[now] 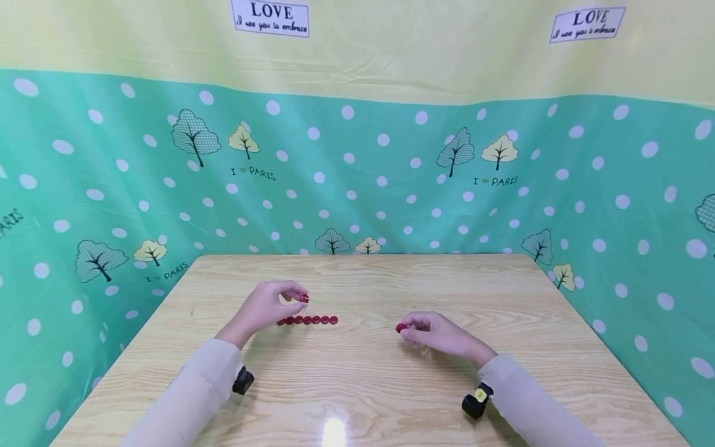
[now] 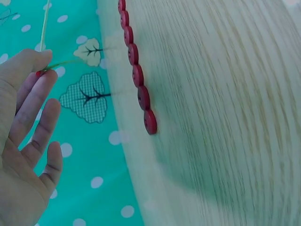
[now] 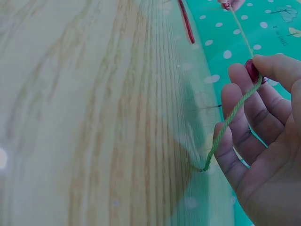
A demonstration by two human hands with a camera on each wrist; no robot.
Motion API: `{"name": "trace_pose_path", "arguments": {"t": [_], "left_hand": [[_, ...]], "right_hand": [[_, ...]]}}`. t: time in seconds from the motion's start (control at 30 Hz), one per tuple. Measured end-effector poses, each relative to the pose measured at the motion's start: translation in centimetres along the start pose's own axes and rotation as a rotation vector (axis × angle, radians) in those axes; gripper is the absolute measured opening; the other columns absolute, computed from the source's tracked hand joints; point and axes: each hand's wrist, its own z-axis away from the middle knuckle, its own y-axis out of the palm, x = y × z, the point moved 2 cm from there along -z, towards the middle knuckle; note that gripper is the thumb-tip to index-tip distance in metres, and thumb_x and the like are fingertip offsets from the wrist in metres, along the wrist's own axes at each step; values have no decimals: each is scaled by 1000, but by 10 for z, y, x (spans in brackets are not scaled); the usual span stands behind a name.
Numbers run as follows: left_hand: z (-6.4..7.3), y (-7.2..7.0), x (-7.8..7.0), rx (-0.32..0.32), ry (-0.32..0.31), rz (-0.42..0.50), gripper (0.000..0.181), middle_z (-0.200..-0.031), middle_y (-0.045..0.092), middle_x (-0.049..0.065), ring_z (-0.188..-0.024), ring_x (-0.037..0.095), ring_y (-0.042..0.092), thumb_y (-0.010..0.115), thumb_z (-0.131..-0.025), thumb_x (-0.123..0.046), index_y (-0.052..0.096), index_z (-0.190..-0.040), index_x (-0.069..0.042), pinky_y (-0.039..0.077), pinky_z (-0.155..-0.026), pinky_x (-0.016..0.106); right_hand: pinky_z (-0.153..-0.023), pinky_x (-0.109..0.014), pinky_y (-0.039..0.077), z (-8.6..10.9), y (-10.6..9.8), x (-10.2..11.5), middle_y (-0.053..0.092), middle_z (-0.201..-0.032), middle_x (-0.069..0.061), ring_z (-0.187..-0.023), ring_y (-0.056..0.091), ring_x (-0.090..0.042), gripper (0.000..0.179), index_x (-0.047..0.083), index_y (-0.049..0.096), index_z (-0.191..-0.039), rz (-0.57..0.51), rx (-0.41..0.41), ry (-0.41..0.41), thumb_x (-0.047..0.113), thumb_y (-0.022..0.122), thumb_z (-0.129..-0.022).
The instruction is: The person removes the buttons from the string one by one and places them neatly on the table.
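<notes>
Between the thumb and fingertips of my left hand point(image 1: 274, 305) a red button point(image 1: 304, 298) is pinched; the left wrist view shows just a sliver of it. My right hand point(image 1: 438, 333) pinches another red button point(image 3: 252, 70) between thumb and forefinger. A green string point(image 3: 231, 115) passes by this button, and its end hangs down in front of the right fingers. From there the string stretches thin and taut across to the left hand. Both hands are raised above the table. Below the left hand lies a straight row of several red buttons point(image 1: 308, 320), edge to edge.
The light wooden table point(image 1: 357, 385) reaches back to a green dotted curtain point(image 1: 357, 167), which also surrounds its sides. Black wrist cameras point(image 1: 476, 402) sit at both cuffs. A bright light reflection shows near the table's front.
</notes>
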Motion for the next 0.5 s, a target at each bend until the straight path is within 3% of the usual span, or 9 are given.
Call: {"name": "trace_pose_path", "arguments": {"t": [0.3, 0.5], "left_hand": [[6, -4, 15, -6, -63, -4, 23, -96, 73, -7, -89, 15, 63, 78, -88, -23, 75, -110, -16, 51, -79, 39], [8, -6, 19, -9, -70, -7, 25, -95, 73, -7, -89, 16, 64, 78, -88, -21, 75, -111, -13, 51, -79, 39]], "right_hand": [[-63, -29, 48, 1, 0, 1, 66, -91, -14, -81, 61, -26, 29, 3, 67, -116, 1, -5, -3, 28, 60, -103], [-65, -30, 49, 2, 0, 3, 66, -91, -16, -81, 61, -26, 30, 2, 66, -116, 1, 0, -10, 28, 59, -103]]}}
